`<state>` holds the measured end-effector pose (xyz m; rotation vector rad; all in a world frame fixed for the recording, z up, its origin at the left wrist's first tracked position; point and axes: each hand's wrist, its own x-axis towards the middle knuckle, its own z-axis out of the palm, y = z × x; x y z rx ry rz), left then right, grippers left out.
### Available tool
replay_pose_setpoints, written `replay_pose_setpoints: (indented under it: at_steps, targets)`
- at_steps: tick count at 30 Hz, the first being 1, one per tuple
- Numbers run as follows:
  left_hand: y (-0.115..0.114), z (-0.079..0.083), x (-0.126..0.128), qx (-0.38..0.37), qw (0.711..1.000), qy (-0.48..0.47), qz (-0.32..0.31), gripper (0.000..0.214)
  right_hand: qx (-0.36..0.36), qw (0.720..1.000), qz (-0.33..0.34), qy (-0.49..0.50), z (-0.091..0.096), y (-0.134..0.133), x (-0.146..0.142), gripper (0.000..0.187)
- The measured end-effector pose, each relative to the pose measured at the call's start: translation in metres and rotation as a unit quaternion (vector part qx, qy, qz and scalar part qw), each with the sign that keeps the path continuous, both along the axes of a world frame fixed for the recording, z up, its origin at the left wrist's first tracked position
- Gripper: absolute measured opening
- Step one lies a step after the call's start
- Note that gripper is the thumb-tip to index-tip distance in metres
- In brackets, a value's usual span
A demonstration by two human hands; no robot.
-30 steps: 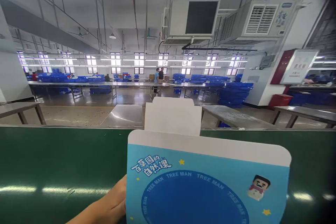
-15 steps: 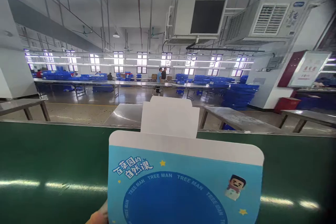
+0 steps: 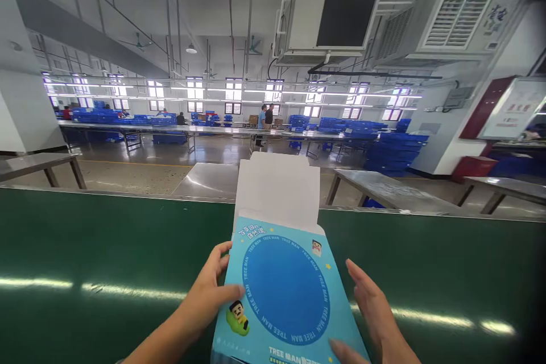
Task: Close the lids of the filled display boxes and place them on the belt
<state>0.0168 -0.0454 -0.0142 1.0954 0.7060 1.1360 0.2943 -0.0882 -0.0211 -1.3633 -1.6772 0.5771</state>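
A light-blue cardboard box [image 3: 286, 290] with a dark-blue circle and "TREE MAN" lettering is in front of me, over the green surface. Its white end flap [image 3: 279, 190] stands up at the far end. My left hand [image 3: 209, 290] grips the left side, thumb on the printed face and fingers behind the edge. Beside the right edge is my right hand [image 3: 375, 318], fingers stretched and thumb apart, slightly blurred. Its thumb overlaps the box's lower right corner; whether it touches is unclear.
A green work surface [image 3: 106, 250] runs across the front. Beyond its edge stand metal tables [image 3: 384, 187] and stacks of blue bins [image 3: 394, 151]. Two people [image 3: 265, 119] stand far back near a long table. An air-cooling unit [image 3: 333, 20] hangs overhead.
The box has moved lower and away from the camera, so more of its face shows. My left hand has come fully into view, and my right hand now appears at the box's right side.
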Motion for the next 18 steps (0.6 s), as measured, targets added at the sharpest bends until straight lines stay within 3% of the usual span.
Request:
replay_pose_setpoints:
  at_steps: [2,4,8,12,18]
  targets:
    - [0.017,0.016,-0.001,-0.034,0.999,0.039,0.008,0.064,0.059,0.991,0.010,-0.117,0.018,0.018,-0.005,0.066]
    - [0.036,0.029,-0.001,-0.070,0.997,0.018,0.019,0.058,0.099,0.977,0.027,-0.186,0.040,0.043,-0.019,0.053]
    - [0.062,0.036,-0.006,-0.097,0.995,-0.021,-0.022,0.055,0.122,0.948,0.050,-0.288,0.069,0.092,-0.064,0.057]
    - [0.066,0.025,-0.020,-0.083,0.995,-0.035,-0.037,0.056,0.066,0.944,0.084,-0.312,0.066,0.112,-0.098,0.052]
    - [0.061,0.021,-0.039,-0.056,0.998,-0.031,0.001,0.061,0.041,0.945,0.109,-0.305,0.059,0.118,-0.116,0.050]
